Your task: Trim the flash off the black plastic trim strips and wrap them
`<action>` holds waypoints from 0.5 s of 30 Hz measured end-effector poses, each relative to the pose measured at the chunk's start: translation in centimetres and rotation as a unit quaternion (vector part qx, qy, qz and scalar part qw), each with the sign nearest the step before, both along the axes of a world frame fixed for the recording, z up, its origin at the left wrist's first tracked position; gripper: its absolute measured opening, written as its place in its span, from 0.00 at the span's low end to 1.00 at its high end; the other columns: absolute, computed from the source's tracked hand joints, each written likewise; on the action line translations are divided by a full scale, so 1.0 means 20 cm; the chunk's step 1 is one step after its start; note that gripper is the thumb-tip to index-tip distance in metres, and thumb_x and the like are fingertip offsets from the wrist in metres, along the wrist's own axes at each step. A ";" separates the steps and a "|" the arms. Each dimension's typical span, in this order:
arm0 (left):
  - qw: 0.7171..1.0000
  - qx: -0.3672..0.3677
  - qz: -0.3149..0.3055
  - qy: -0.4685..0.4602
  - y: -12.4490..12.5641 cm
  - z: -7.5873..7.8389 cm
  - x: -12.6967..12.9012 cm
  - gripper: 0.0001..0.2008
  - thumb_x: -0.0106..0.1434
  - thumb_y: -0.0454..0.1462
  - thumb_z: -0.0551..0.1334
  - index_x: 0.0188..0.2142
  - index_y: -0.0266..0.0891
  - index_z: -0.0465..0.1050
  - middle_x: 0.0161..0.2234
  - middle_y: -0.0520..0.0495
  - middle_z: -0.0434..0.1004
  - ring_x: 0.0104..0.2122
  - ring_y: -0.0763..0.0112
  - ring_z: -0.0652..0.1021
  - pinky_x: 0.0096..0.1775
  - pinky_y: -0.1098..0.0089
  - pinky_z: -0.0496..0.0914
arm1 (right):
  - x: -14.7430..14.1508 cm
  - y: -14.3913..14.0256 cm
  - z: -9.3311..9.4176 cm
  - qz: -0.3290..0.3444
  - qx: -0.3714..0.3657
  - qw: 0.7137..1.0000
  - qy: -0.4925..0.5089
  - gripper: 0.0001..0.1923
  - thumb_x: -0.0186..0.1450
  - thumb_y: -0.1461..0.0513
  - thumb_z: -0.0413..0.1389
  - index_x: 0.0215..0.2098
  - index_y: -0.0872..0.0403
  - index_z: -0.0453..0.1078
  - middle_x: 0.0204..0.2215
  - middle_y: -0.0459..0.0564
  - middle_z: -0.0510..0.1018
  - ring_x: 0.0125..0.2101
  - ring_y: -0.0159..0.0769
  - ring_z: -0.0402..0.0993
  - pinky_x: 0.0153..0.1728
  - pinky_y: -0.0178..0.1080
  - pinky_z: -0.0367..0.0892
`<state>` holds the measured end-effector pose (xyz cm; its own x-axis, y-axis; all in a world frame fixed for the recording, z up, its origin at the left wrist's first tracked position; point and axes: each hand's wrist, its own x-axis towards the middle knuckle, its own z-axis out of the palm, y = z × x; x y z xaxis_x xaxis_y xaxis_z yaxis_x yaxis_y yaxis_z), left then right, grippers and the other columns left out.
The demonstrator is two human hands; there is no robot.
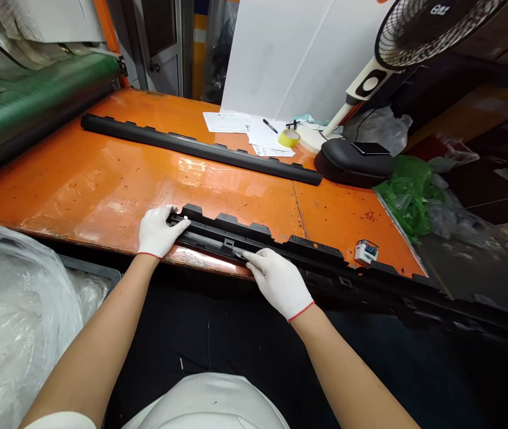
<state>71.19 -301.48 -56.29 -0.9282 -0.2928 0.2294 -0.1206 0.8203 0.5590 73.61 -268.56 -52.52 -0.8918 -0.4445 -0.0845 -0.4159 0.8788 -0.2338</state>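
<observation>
At the near edge of the orange worktop [102,173], toward its left half, the left hand [159,231] is seen in a white glove, its fingers closed over the left end of a long black plastic trim strip [307,259]. The strip's long axis runs from that end rightward and slightly toward the wearer, following the near edge and then passing beyond the worktop's near right corner, where the far part is left unsupported (its tip is lost in the dark at the right).

Further right, the right hand [278,281] is laid on the strip's near side, fingers curled and the forefinger stretched leftward along the strip toward a small clip seat; whether anything thin is pinched in it cannot be told. The two hands are set well apart along the same piece, the left at its end, the right nearer its middle.

Just beyond the strip, near the right corner, a small white device [366,251] is seen. Along the far side a second black strip [200,149] is laid, nearly parallel, ending beside the fan base [355,162], with tape [288,138] and papers [245,128] near.
</observation>
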 end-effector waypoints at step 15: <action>1.000 0.026 -0.004 0.007 0.00 0.03 0.02 0.15 0.64 0.51 0.71 0.44 0.46 0.82 0.46 0.42 0.88 0.53 0.46 0.81 0.57 0.54 0.72 | -0.04 -0.24 0.00 -0.061 -0.152 0.986 -0.029 0.10 0.74 0.60 0.58 0.42 0.50 0.84 0.40 0.53 0.86 0.42 0.45 0.82 0.47 0.43 0.72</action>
